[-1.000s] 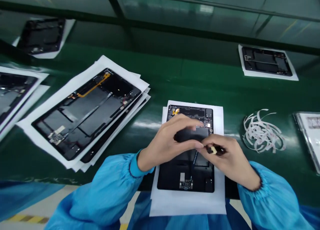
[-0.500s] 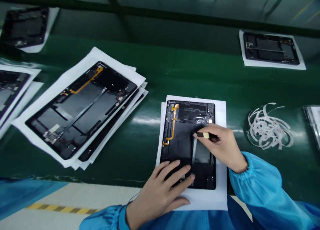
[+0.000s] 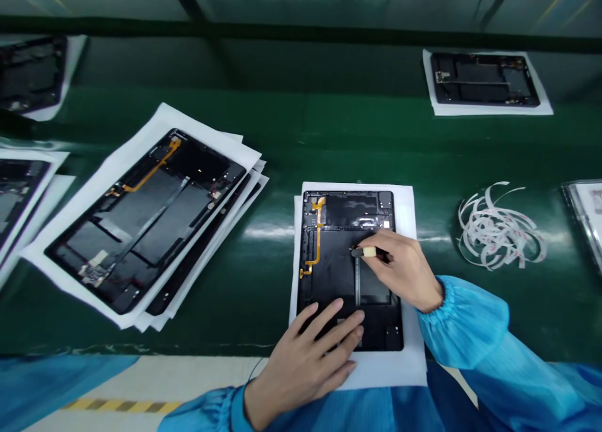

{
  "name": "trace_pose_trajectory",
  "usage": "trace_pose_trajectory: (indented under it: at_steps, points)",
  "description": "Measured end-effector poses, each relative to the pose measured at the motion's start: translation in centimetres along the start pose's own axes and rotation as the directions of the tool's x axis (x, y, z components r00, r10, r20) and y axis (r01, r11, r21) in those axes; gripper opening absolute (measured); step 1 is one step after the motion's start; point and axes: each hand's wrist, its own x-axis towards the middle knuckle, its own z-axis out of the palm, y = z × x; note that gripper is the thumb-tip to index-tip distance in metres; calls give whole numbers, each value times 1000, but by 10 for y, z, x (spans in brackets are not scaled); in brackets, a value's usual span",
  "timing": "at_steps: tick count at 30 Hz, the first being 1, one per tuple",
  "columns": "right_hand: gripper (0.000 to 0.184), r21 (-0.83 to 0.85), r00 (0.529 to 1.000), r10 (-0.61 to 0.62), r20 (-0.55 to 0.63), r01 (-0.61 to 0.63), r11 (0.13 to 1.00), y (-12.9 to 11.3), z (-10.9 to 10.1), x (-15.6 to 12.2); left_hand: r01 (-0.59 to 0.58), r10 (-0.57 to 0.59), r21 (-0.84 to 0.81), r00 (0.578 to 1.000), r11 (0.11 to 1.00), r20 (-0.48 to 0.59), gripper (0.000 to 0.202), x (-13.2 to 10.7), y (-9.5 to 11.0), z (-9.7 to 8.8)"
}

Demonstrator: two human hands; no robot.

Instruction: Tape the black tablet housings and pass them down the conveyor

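A black tablet housing (image 3: 333,269) lies on white sheets in front of me, with an orange flex cable (image 3: 318,237) along its left side. Spread fingers of my left hand (image 3: 310,350) rest flat on its lower part. My right hand (image 3: 402,263) pinches a short tool (image 3: 369,251) with a dark tip and a cream-coloured section; its exact kind is unclear. The tip is at the upper end of a grey flat strip (image 3: 358,281) running down the housing. Fingers hide the tool's rear, and my left hand covers the strip's lower end.
To the left, a stack of tablet housings (image 3: 155,212) is interleaved with white paper. Another housing (image 3: 484,81) lies at the far right. Curled white strips (image 3: 501,231) form a pile on the green table (image 3: 277,281). More housings (image 3: 32,74) sit at the left edge.
The whole view has shifted slightly. My right hand still pinches the tool near the grey strip's upper end, its tip turned a little. My left hand stays flat on the housing.
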Motion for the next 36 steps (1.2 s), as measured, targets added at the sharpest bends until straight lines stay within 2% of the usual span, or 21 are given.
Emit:
trace_pose_trajectory:
  at_steps: [7,19,27,36]
  points:
    - [18,-35,1000,-10,30,11,999,4,4,0,14,-14,-3,1000,1000,-9,33,0,1,0]
    - [22,-59,997,-73,7,74,996,8,4,-3,6,-6,-13,1000,1000,9,35,0,-2,-1]
    - [28,-74,997,-69,27,71,995,8,3,-3,35,-36,-97,999,995,-10,35,2,-1,-3]
    - [30,-61,998,-53,28,54,997,9,3,-3,58,-59,-109,998,992,-14,34,2,0,-3]
